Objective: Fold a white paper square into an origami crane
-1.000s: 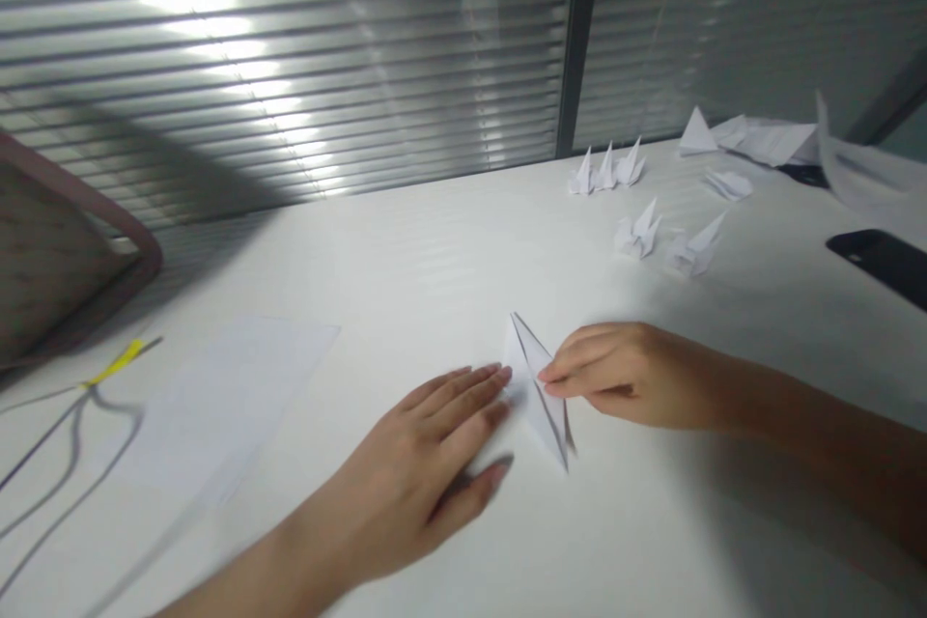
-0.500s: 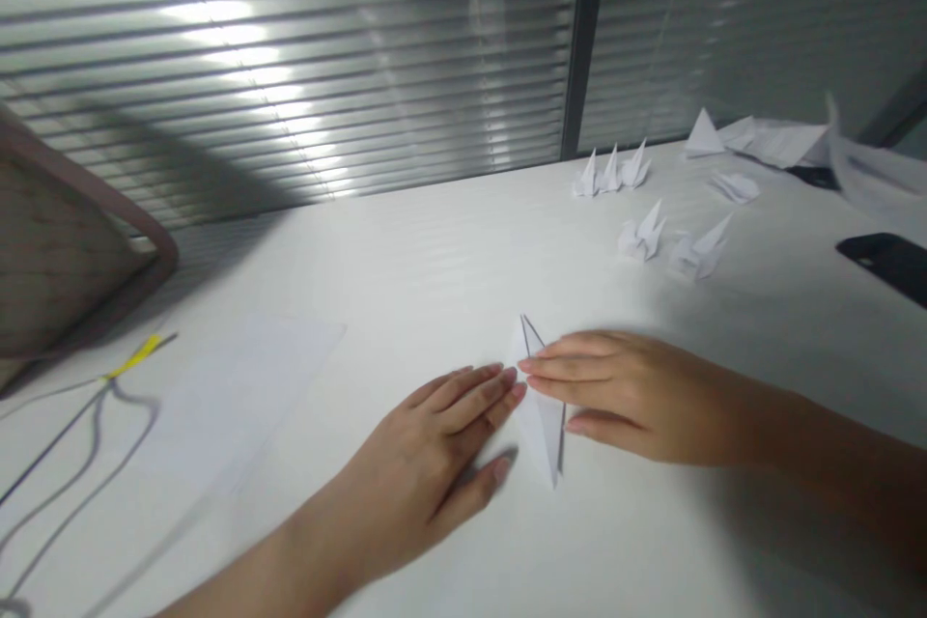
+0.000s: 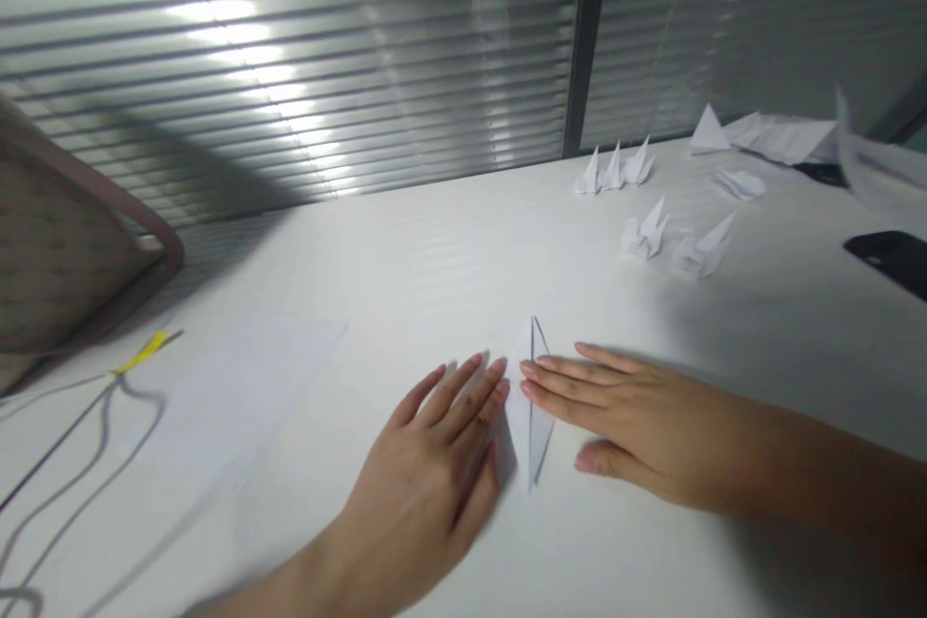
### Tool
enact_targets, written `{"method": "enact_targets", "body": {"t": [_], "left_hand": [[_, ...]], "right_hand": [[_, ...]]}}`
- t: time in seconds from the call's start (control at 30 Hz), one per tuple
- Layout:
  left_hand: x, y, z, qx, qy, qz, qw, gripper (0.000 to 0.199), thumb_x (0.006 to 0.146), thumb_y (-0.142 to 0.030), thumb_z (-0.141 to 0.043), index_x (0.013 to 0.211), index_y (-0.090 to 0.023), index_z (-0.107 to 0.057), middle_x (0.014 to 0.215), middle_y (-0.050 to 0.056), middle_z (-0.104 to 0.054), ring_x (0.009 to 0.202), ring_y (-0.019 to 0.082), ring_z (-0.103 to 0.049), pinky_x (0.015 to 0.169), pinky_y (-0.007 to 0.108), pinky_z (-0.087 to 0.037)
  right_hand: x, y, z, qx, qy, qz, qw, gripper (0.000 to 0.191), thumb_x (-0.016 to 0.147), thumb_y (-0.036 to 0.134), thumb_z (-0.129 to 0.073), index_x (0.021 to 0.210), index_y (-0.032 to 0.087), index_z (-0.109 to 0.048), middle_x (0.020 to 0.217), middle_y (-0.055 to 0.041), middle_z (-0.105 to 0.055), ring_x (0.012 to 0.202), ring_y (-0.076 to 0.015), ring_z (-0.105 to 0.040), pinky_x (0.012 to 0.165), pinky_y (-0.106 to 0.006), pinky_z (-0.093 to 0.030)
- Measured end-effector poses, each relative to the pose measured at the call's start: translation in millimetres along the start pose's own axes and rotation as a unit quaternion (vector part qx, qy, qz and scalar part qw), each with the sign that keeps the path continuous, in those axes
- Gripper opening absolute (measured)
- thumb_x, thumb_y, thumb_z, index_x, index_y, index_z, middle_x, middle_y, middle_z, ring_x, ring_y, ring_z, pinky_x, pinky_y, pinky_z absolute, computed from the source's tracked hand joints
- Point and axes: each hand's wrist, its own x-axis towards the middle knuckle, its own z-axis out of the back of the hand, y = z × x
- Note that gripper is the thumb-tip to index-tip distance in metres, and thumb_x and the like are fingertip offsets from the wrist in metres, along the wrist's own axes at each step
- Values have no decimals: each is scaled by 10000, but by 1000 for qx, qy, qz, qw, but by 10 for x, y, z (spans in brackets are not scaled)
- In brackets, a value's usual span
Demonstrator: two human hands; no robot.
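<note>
A narrow diamond of folded white paper point(image 3: 540, 435) lies on the white table, with a slit down its length. My right hand point(image 3: 615, 401) rests over its middle from the right, fingers stretched and spread, fingertips touching the paper. Flat on the table, my left hand point(image 3: 438, 468) has its fingers spread, and its fingertips are by the paper's left edge. Whether they touch the paper is hard to tell.
Several folded paper birds point(image 3: 643, 230) stand at the back right, near more folded paper point(image 3: 786, 137) and a black phone point(image 3: 887, 256). At left are a flat sheet point(image 3: 238, 386), cords with a yellow tie point(image 3: 145, 352) and a bag point(image 3: 65, 251).
The folded paper has turned slightly to stand straighter in view. My left fingertips have moved left off its middle and spread. My right fingers have spread too.
</note>
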Motion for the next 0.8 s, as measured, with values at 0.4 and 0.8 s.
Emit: {"method": "enact_targets", "body": {"t": [0.4,0.8], "left_hand": [[6,8,100,-85,48,-89,991,642,904,-331,-515,1471,-166,-263,1530,113,-252,1394,275,-267,1096,438,-354],[-12,189,228,-122,85,-164,975,751,784,-533,-651,1435,-334,-334,1541,113,-196,1372,323,-299,1074,491,-331]], "right_hand": [[-5,91,-47,-42,-42,-9,998,517,992,405,-324,1453,171,-304,1516,-34,-312,1399,-192,-273,1170,-435,-198],[32,-136,163,75,31,47,996,599,958,307,-458,1486,252,-182,1510,-24,-327,1392,-155,-288,1162,-394,-186]]}}
